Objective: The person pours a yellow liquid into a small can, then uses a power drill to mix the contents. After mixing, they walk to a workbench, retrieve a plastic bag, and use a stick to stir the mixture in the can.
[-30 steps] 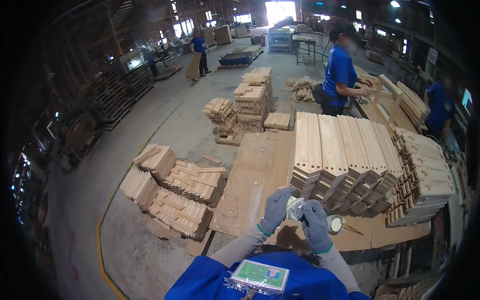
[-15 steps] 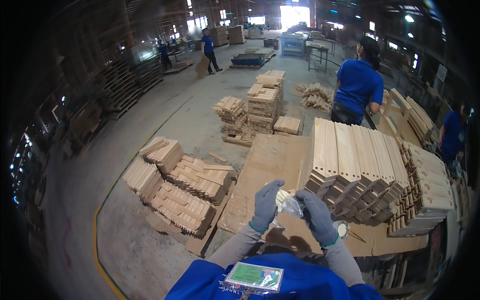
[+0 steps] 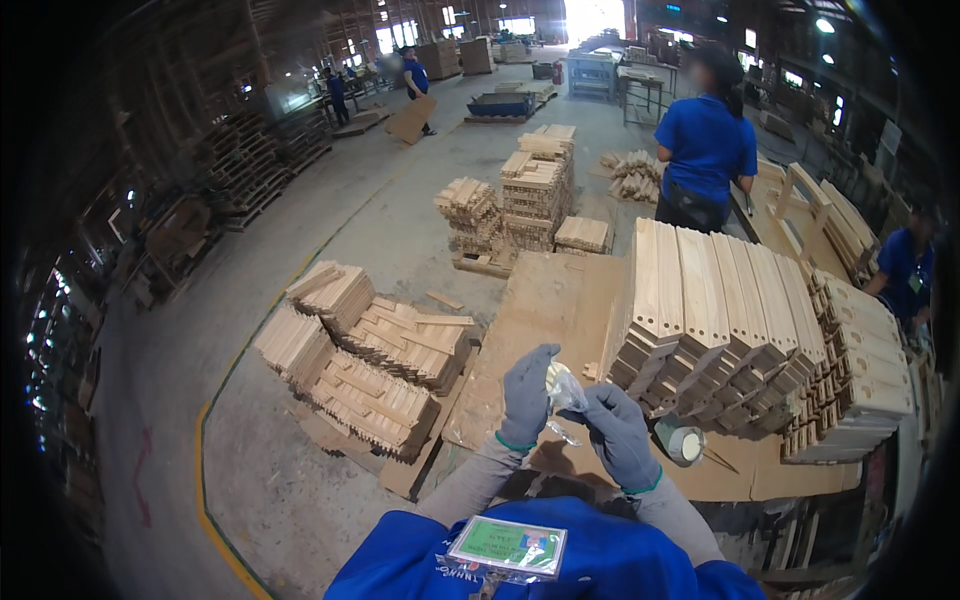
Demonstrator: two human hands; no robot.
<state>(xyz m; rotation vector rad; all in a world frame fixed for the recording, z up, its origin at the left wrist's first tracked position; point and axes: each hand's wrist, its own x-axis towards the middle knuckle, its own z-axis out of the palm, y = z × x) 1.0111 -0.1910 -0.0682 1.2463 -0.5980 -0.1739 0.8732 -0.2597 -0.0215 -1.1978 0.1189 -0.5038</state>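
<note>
In front of my chest, my left hand [image 3: 530, 393], in a grey glove, is closed on a small clear plastic bag [image 3: 566, 388] with pale cream-coloured stuff in it. What that stuff is I cannot make out. My right hand [image 3: 616, 428], gloved too, pinches the other side of the crumpled plastic. Under both hands lies a cardboard-covered table [image 3: 540, 310]. Just right of my right hand, a round tin [image 3: 686, 445] with whitish contents sits by a thin stick [image 3: 722, 460].
Stacked drilled wooden boards [image 3: 700, 290] rise on the right of the table, beside more shaped wooden parts [image 3: 850, 350]. Bundled wood slats [image 3: 370, 360] lie on a low pallet at left. Further slat stacks [image 3: 535, 190] stand ahead. A co-worker [image 3: 706, 150] in blue stands beyond the boards.
My hands have shifted slightly left, and my right fingers have drawn in on the plastic bag. The tin shows more fully. The co-worker beyond the boards has turned.
</note>
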